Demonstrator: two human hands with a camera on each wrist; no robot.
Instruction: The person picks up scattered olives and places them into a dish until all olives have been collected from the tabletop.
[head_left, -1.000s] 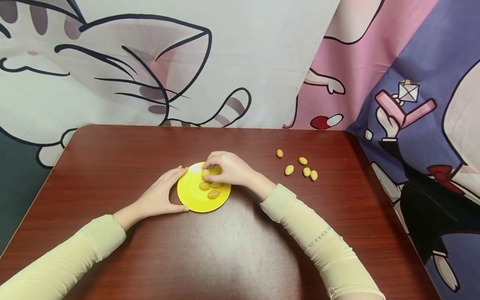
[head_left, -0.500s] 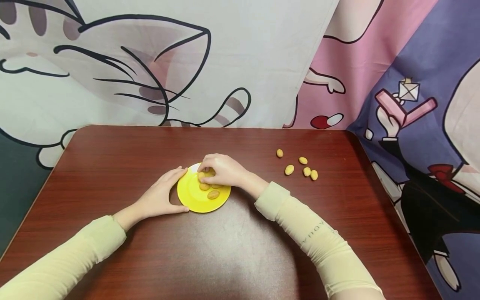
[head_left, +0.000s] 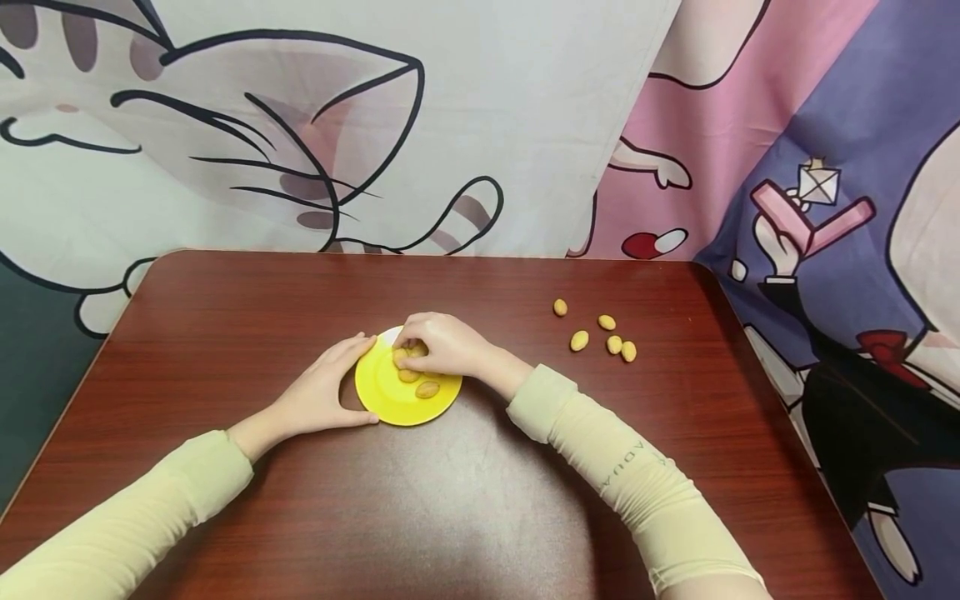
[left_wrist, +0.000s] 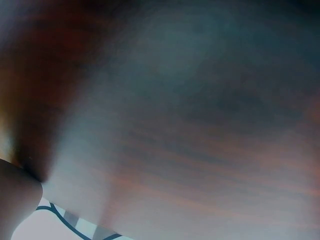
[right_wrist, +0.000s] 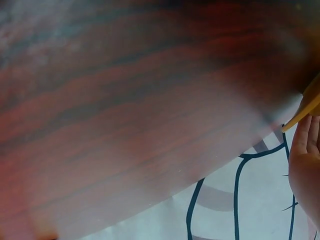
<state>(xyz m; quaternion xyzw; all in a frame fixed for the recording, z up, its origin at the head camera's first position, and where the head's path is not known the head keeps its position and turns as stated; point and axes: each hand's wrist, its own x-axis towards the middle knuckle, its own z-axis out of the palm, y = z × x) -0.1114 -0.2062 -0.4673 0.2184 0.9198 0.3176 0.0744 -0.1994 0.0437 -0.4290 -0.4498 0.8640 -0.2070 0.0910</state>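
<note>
Small yellow oval pieces, nut-like in shape, lie on a round yellow plate [head_left: 401, 410] in the head view. My left hand [head_left: 321, 392] spans the plate's left side, its straight fingers at the far rim and its thumb at the near rim. Over the plate, my right hand [head_left: 442, 343] pinches a yellow oval piece [head_left: 401, 358] between thumb and fingers. Another oval piece [head_left: 427, 390] shows below that hand, and others are partly hidden behind its fingers. In the right wrist view, the plate's edge [right_wrist: 311, 102] appears beside my fingers.
Several more yellow oval pieces [head_left: 606, 322] lie loose on the brown table [head_left: 465, 500], right of the plate. Cartoon-printed cloth [head_left: 525, 125] hangs behind the table's far edge and along its right side. The left wrist view is mostly blurred tabletop.
My right hand has shifted slightly left over the plate, its fingers now closer round the pieces there. The left hand, the plate and the loose pieces stay put.
</note>
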